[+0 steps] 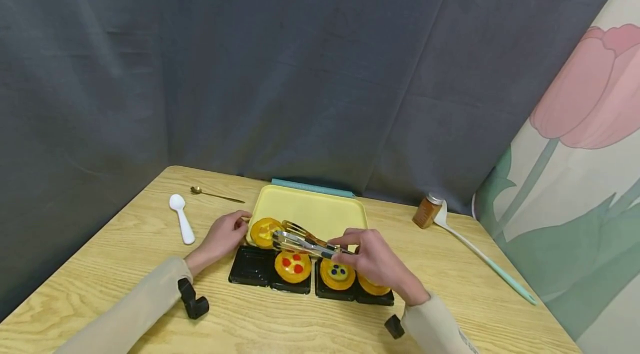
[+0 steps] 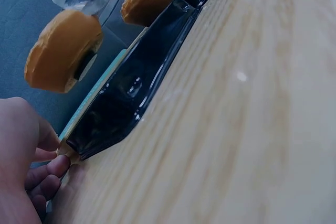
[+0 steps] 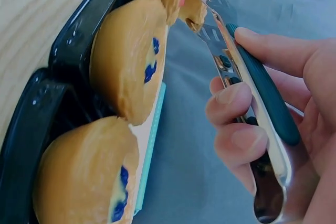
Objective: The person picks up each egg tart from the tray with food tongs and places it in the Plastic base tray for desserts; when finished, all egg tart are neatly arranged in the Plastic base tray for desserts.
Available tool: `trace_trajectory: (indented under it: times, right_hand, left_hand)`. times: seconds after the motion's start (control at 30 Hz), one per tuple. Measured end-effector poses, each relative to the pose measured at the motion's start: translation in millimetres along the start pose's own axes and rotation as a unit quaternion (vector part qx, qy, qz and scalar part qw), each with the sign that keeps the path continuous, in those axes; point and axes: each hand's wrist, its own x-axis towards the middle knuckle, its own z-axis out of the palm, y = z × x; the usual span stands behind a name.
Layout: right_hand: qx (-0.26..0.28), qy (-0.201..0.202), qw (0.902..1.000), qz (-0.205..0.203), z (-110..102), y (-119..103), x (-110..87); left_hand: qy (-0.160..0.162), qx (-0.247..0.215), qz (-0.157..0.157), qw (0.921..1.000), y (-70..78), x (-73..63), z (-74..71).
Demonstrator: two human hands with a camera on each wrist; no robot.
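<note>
My left hand (image 1: pixel 223 237) pinches the left rim of a yellow tray (image 1: pixel 320 210) between thumb and fingers. Tongs (image 1: pixel 305 243) with dark handle grips are held in my right hand (image 1: pixel 372 257). Their tips meet a tart with yellow topping (image 1: pixel 264 232), which hangs above the tray's left end; the left wrist view shows a gap beneath it. In front stand black plastic trays (image 1: pixel 250 266) whose leftmost compartment is bare. A red-dotted tart (image 1: pixel 293 267), a blue-dotted tart (image 1: pixel 338 274) and another blue-dotted tart (image 3: pixel 86 174) sit in the other compartments.
On the left lie a white spoon (image 1: pixel 182 219) and a thin gold spoon (image 1: pixel 215 194). A teal strip (image 1: pixel 312 188) runs behind the yellow tray. At the right are a brown jar (image 1: pixel 428 210) and a long white utensil with a green handle (image 1: pixel 490 260). A dark curtain (image 1: pixel 300 65) hangs behind.
</note>
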Motion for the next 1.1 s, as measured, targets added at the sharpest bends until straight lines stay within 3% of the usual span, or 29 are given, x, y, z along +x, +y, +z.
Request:
trace_trajectory:
  times: [0.33, 0.77, 1.1]
  right_hand:
    - [0.018, -0.033, 0.9992, -0.011, -2, -17, -4.5]
    - [-0.022, -0.055, 0.9974, -0.04, 4, -29, -6.1]
    - [-0.056, -0.045, 0.996, -0.053, 5, -31, -7.2]
  left_hand:
    - [-0.009, -0.011, 0.007, 0.9999, 0.8, -0.7, -2.8]
    - [-0.025, -0.032, -0.01, 0.9991, -2.2, -0.8, -5.4]
    - [-0.027, -0.037, -0.018, 0.9988, -1.5, -0.6, -4.5]
